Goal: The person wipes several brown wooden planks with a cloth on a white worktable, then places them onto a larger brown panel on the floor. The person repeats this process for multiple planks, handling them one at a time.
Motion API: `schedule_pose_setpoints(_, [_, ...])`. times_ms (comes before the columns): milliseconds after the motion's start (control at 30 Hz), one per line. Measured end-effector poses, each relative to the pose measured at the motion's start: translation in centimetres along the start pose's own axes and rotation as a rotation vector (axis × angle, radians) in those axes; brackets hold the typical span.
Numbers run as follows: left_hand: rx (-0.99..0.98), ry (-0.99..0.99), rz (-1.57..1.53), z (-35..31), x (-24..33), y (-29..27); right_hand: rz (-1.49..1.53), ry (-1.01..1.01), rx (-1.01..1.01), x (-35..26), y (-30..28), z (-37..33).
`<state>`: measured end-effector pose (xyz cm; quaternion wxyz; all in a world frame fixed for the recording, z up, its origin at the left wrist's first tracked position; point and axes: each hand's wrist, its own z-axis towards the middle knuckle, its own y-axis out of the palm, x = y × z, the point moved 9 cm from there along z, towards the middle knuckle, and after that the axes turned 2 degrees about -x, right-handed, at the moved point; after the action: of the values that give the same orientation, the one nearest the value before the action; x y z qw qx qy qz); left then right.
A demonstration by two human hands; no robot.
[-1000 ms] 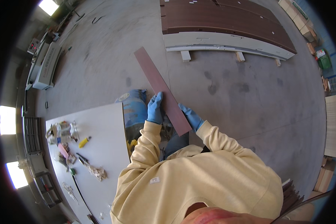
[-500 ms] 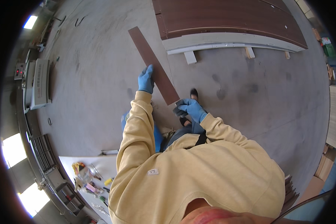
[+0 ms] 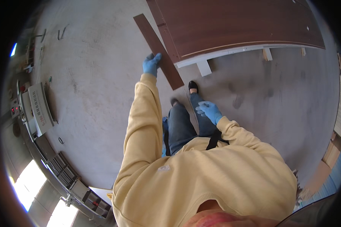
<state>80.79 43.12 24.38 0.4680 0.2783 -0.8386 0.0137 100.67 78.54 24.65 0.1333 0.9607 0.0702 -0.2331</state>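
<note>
Brown plank [image 3: 156, 46], gripped by the left hand [image 3: 150, 66] alone, could swing into the large panels [image 3: 235, 28] if that wrist twists; the right hand [image 3: 211, 111], fingers loose, holds nothing.

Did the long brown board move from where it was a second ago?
Yes. The long brown board, held in the left hand, has moved forward, away from the person and closer to the big brown-topped stack.

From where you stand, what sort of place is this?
Probably a workshop: a stack of brown-topped flat panels rests on pale blocks, a pale grey boxy machine stands at left, and the blue-gloved left hand holds a narrow brown board.
</note>
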Motion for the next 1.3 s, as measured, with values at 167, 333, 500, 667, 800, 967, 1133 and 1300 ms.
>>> schedule_pose_setpoints(167, [-0.001, -0.055, 0.075, 11.9, -1.1, -0.5, -0.061, 0.149, 0.166, 1.1, -2.1, 1.7])
schedule_pose_setpoints(333, [0.035, -0.069, 0.125, 19.0, -2.5, -2.3, 0.076, 0.202, 0.272, 3.2, 0.4, 4.2])
schedule_pose_setpoints(500, [0.071, -0.117, 0.196, 22.6, -3.5, -0.3, 0.123, 0.185, 0.152, 3.3, 8.1, 4.9])
schedule_pose_setpoints(667, [0.065, -0.105, 0.166, 24.7, -4.3, 0.2, 0.055, 0.161, 0.083, 4.2, 9.5, 6.0])
schedule_pose_setpoints(800, [0.093, -0.108, 0.174, 26.2, -4.8, -0.4, 0.097, 0.190, 0.227, 3.1, 7.4, 6.1])
schedule_pose_setpoints(967, [0.126, -0.105, 0.133, 26.6, -5.8, -0.3, 0.218, 0.176, 0.281, 2.4, 6.8, 6.3])
schedule_pose_setpoints(1133, [0.140, -0.087, 0.180, 26.8, -6.8, 0.1, 0.194, 0.194, 0.230, 3.2, 8.2, 6.6])
schedule_pose_setpoints(1300, [0.172, -0.077, 0.185, 26.6, -7.7, -0.2, 0.100, 0.203, 0.138, 4.2, 8.5, 7.3])
